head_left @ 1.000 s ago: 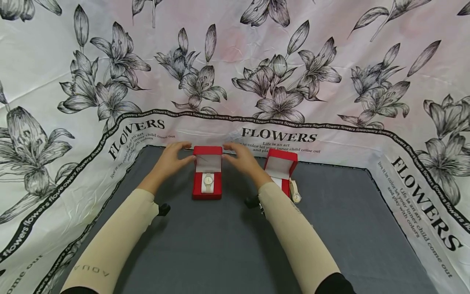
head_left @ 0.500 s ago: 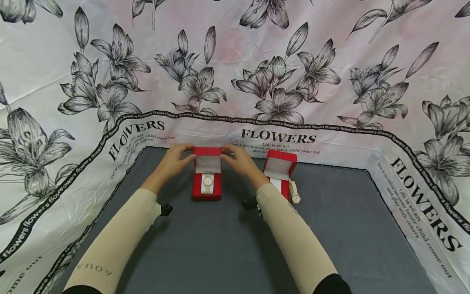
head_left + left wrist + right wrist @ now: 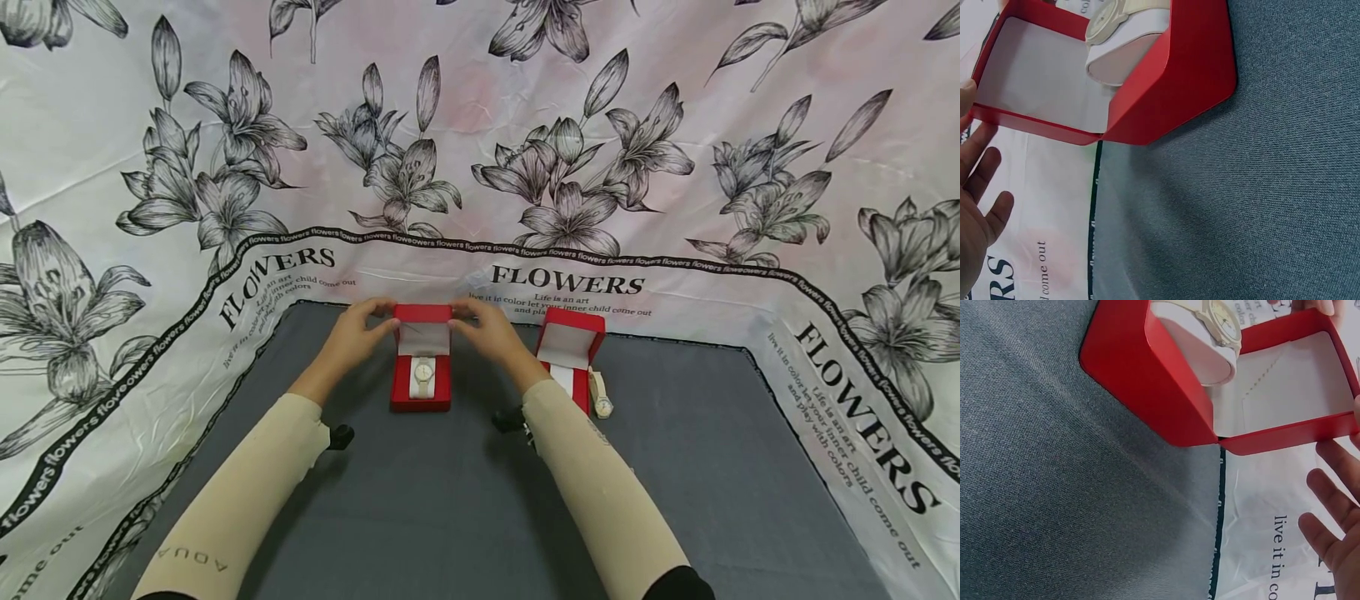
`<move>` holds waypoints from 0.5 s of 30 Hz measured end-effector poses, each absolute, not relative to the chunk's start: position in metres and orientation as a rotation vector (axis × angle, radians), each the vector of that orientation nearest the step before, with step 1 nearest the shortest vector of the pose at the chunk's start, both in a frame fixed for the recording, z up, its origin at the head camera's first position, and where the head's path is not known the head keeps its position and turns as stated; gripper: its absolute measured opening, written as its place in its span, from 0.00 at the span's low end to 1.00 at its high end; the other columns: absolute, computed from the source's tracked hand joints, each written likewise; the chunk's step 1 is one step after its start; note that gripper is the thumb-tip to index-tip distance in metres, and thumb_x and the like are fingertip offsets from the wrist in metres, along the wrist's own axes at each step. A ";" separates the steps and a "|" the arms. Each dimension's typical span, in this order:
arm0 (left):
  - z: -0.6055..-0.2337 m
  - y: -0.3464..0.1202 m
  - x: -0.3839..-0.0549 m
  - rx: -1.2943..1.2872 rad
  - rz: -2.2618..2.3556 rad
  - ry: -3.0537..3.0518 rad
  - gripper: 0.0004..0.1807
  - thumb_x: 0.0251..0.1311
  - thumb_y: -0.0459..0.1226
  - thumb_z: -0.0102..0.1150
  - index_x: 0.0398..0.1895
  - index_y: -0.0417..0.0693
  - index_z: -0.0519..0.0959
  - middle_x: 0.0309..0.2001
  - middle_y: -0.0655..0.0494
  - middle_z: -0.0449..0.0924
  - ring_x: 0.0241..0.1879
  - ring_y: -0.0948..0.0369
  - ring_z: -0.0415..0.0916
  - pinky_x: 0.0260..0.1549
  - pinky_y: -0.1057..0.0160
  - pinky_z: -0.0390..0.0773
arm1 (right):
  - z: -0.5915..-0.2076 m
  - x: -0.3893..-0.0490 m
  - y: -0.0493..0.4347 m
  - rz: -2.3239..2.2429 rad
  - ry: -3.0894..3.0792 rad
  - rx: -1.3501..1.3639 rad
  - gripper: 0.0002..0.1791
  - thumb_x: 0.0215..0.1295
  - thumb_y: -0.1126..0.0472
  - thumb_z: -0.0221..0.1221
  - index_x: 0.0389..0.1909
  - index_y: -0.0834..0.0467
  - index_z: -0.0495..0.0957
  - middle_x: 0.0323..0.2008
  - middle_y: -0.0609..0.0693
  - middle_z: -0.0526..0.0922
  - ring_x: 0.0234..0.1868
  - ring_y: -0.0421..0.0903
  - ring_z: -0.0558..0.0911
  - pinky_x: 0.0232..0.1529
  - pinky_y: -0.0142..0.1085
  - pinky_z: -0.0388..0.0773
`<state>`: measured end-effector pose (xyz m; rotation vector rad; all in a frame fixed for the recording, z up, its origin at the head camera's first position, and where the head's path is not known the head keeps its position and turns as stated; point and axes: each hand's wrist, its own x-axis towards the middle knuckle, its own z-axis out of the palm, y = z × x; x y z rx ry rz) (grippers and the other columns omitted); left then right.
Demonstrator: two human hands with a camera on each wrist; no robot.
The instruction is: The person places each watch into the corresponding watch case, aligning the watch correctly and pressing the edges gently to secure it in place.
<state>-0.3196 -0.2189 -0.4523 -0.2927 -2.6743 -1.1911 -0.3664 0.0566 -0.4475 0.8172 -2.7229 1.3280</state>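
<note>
The head view looks forward and down over the desk (image 3: 450,508); 2 wrist views face a red box (image 3: 1175,84) closely from opposite sides, sharing its lid (image 3: 1300,384).

Beige sleeves (image 3: 232,496) with AQUA lettering (image 3: 192,557), black cloth (image 3: 678,585), black wrist attachments (image 3: 341,437)

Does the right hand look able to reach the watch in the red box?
Probably yes: nothing covers the watch and the lid stands open, though the right hand pinches that lid.
</note>
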 end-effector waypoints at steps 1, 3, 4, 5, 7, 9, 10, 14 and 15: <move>-0.452 -0.219 -0.319 -0.282 -1.197 -2.674 0.26 0.71 0.50 0.61 0.68 0.53 0.75 0.63 0.50 0.78 0.65 0.51 0.70 0.66 0.43 0.68 | -0.448 -0.366 0.056 1.327 -2.723 0.817 0.24 0.73 0.52 0.63 0.66 0.53 0.75 0.61 0.51 0.82 0.65 0.48 0.78 0.66 0.50 0.72; -0.452 -0.219 -0.318 -0.277 -1.200 -2.677 0.25 0.71 0.50 0.61 0.67 0.53 0.75 0.63 0.50 0.77 0.65 0.51 0.70 0.66 0.43 0.68 | -0.448 -0.365 0.056 1.324 -2.722 0.814 0.24 0.72 0.52 0.63 0.66 0.53 0.76 0.61 0.51 0.83 0.65 0.48 0.78 0.66 0.49 0.73; -0.452 -0.219 -0.317 -0.273 -1.202 -2.675 0.25 0.71 0.50 0.62 0.67 0.53 0.76 0.63 0.50 0.78 0.65 0.51 0.70 0.65 0.43 0.68 | -0.448 -0.365 0.056 1.320 -2.722 0.816 0.24 0.72 0.52 0.63 0.66 0.53 0.76 0.60 0.50 0.83 0.65 0.48 0.78 0.66 0.49 0.73; -0.452 -0.219 -0.316 -0.276 -1.202 -2.675 0.25 0.71 0.49 0.62 0.67 0.53 0.76 0.62 0.50 0.77 0.65 0.51 0.70 0.65 0.43 0.68 | -0.448 -0.364 0.056 1.315 -2.722 0.817 0.23 0.72 0.52 0.63 0.65 0.52 0.76 0.60 0.50 0.83 0.65 0.48 0.78 0.66 0.49 0.73; -0.452 -0.219 -0.315 -0.284 -1.197 -2.673 0.25 0.70 0.49 0.62 0.66 0.52 0.76 0.62 0.49 0.78 0.65 0.50 0.70 0.65 0.43 0.68 | -0.448 -0.363 0.057 1.308 -2.722 0.815 0.23 0.72 0.52 0.64 0.65 0.52 0.76 0.60 0.50 0.83 0.64 0.48 0.79 0.66 0.48 0.73; -0.452 -0.219 -0.314 -0.292 -1.196 -2.671 0.25 0.70 0.48 0.62 0.66 0.52 0.76 0.62 0.49 0.78 0.65 0.50 0.70 0.65 0.43 0.68 | -0.448 -0.362 0.058 1.304 -2.722 0.811 0.23 0.71 0.52 0.64 0.64 0.51 0.77 0.59 0.49 0.84 0.64 0.47 0.79 0.66 0.48 0.73; -0.453 -0.219 -0.314 -0.294 -1.197 -2.670 0.24 0.70 0.48 0.63 0.66 0.52 0.76 0.62 0.49 0.78 0.65 0.50 0.70 0.65 0.43 0.68 | -0.448 -0.361 0.058 1.302 -2.722 0.810 0.23 0.71 0.52 0.64 0.64 0.50 0.77 0.59 0.49 0.84 0.64 0.47 0.79 0.66 0.48 0.72; -0.454 -0.220 -0.311 -0.297 -1.199 -2.671 0.24 0.70 0.48 0.63 0.66 0.51 0.76 0.62 0.48 0.78 0.65 0.50 0.70 0.65 0.44 0.69 | -0.448 -0.357 0.060 1.308 -2.715 0.818 0.24 0.70 0.51 0.65 0.64 0.51 0.77 0.59 0.49 0.84 0.64 0.47 0.79 0.68 0.48 0.70; -0.454 -0.220 -0.310 -0.299 -1.198 -2.671 0.25 0.70 0.48 0.63 0.66 0.51 0.76 0.62 0.48 0.78 0.65 0.50 0.70 0.65 0.43 0.69 | -0.448 -0.356 0.060 1.313 -2.714 0.823 0.24 0.70 0.51 0.65 0.64 0.51 0.77 0.59 0.49 0.84 0.64 0.47 0.79 0.69 0.49 0.70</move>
